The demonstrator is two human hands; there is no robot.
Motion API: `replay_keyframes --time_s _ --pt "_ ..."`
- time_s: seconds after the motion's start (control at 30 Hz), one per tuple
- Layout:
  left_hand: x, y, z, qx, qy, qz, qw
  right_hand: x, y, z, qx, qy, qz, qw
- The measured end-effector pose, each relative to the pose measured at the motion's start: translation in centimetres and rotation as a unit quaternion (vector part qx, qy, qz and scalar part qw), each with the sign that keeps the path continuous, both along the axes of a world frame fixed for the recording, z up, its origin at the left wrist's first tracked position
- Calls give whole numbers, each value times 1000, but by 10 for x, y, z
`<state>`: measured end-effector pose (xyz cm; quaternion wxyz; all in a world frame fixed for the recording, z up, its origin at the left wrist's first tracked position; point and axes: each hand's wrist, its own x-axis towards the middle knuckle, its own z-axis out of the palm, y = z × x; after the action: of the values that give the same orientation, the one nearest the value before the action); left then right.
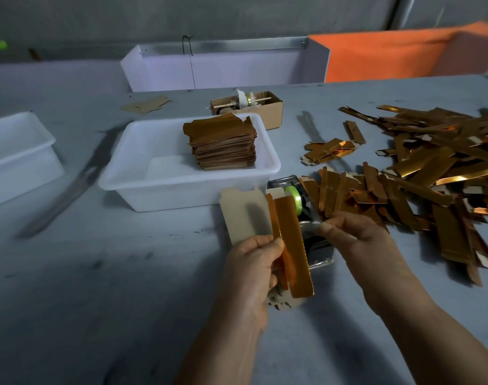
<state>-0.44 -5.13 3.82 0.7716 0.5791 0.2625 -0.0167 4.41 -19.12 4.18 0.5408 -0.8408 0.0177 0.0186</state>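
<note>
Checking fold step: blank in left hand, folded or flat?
Partly folded: gold blank shows beige inside spread, one gold panel bent up; left hand grips it.

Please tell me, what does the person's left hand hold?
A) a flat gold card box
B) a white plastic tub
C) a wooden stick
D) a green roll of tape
A: the left hand grips a flat gold card box by its lower end, while the green roll of tape sits in its holder on the table behind the box.
</note>
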Motion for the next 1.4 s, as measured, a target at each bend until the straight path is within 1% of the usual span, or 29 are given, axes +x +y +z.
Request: replay_keyframes --time_s 0.13,0.23,0.37,0.47,0.57,0.67,0.73,0.8,0.87,0.97,1.03,1.1,1.13,1.17,1.2,1.23,1.27,1.3,1.33,1.4 --pt "1 -4 1 19 -19 -14 1000 -5 0 -10 -103 -17 -14 994" --pt "4 -8 7 13 -48 -29 998 -6 1 -12 -132 -42 -12 990" --pt "8 -15 9 32 -64 -66 995 -11 1 -19 -103 -27 -12 994" --pt "9 -20 6 58 -47 -94 993 -14 2 -25 -65 -35 -23 997" --pt "10 -22 4 82 -43 -96 991 -17 3 -29 -35 -38 -25 998" --pt "12 -25 3 116 -46 -90 988 -17 1 -29 -39 -44 -14 998" --pt "12 -26 3 124 -42 -83 988 -16 0 -28 -72 -62 -7 995" --pt "13 -26 4 135 -35 -78 987 -14 0 -24 -158 -100 -2 982" --pt "14 -25 4 152 -30 -76 985 -11 3 -22 -241 -145 2 960" --pt "15 -26 6 174 -32 -78 981 -10 4 -19 -290 -154 15 944" --pt "14 -25 7 182 -31 -82 979 -13 -2 -20 -291 -144 18 946" --pt "13 -23 9 159 -24 -88 983 -18 -11 -19 -259 -144 5 955" --pt "12 -22 9 149 -21 -95 984 -20 -16 -17 -226 -137 -4 964" --pt "12 -21 9 146 -18 -101 984 -23 -20 -14 -170 -113 -12 979" --pt "10 -21 9 142 -17 -103 984 -25 -24 -7 -93 -71 -18 993" --pt "9 -20 9 130 -16 -99 986 -28 -27 2 -4 -25 -17 1000" --pt "8 -19 10 102 -15 -93 990 -31 -29 13 65 3 -9 998" --pt "6 -19 12 62 -12 -87 994 -33 -30 24 97 12 11 995" --pt "4 -18 14 24 -10 -83 996 -35 -31 32 104 14 37 994" --pt "2 -17 17 -3 -18 -72 997 -38 -30 45 98 12 94 991"
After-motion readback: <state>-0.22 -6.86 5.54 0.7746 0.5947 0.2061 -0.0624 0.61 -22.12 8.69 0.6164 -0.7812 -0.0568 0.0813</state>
